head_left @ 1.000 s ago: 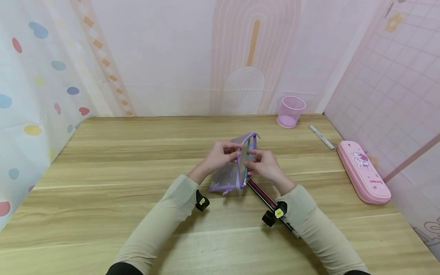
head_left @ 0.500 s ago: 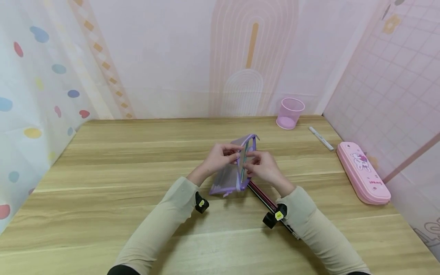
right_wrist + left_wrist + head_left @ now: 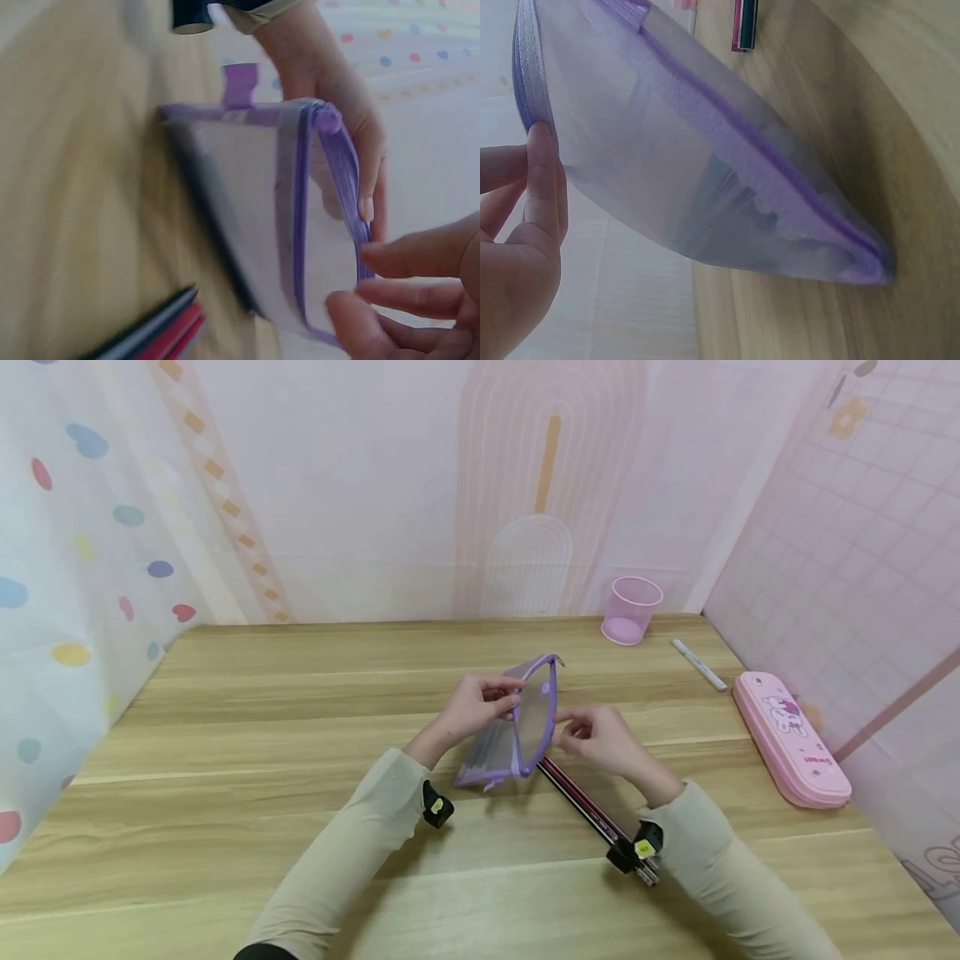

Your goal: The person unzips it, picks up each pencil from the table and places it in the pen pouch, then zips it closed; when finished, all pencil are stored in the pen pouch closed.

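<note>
A purple-edged mesh zipper pouch stands on the table with its opening facing right. My left hand pinches the near-left lip of the opening between thumb and fingers, also plain in the left wrist view. Through the mesh, blurred teal and dark shapes show low in the pouch. My right hand is just right of the opening, fingers loosely bent and holding nothing. Its fingertips overlap the zipper rim in the right wrist view. Several dark and red pencils lie beside the pouch, partly beneath the right wrist camera.
A pink mesh cup stands at the back right of the wooden table. A white pen lies in front of it. At the right edge rests a pink pencil case. Patterned cloth hangs behind and at both sides.
The teal pencil in the pouch's opening has slid down inside and out of the head view. My right hand has let go and drawn back right; the left hand keeps its pinch.
</note>
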Tool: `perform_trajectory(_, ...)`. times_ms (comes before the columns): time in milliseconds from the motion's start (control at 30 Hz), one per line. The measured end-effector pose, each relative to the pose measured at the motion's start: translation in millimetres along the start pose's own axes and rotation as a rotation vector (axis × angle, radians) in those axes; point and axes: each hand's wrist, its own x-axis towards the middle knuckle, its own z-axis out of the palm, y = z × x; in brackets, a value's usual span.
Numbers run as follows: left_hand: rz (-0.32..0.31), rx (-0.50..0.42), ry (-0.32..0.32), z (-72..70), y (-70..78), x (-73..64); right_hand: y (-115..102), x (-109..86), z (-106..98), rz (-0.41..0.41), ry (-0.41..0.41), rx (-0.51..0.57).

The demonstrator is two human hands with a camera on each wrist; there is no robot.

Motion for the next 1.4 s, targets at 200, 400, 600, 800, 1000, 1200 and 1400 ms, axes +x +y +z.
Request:
perform_trajectory(200,-0.023,0.020,-0.003,-2.0,-0.4,-1.1,14,-35.6,-5,-0.002,-0.229,-0.234)
perform_trajectory(400,-0.012,0.023,-0.025,-5.3,-0.8,0.1,18,-62.9,-2,0.094,-0.311,-0.348)
perform_trajectory(600,0.007,0.027,-0.025,-7.8,0.3,2.8,18,-70.4,5,0.161,-0.230,-0.330)
perform_trajectory(800,-0.005,0.032,-0.019,-8.8,0.0,0.2,24,-72.3,6,0.145,-0.231,-0.277)
perform_trajectory(1000,-0.010,0.048,-0.016,-8.2,-0.9,-0.5,31,-73.8,3,0.113,-0.253,-0.205)
perform_trajectory(1200,-0.004,0.049,-0.021,-9.3,-0.9,-0.5,34,-74.2,-4,0.067,-0.258,-0.173)
perform_trajectory(1400,0.005,0.048,-0.024,-10.7,-3.0,-1.1,32,-66.8,-14,0.025,-0.191,-0.085)
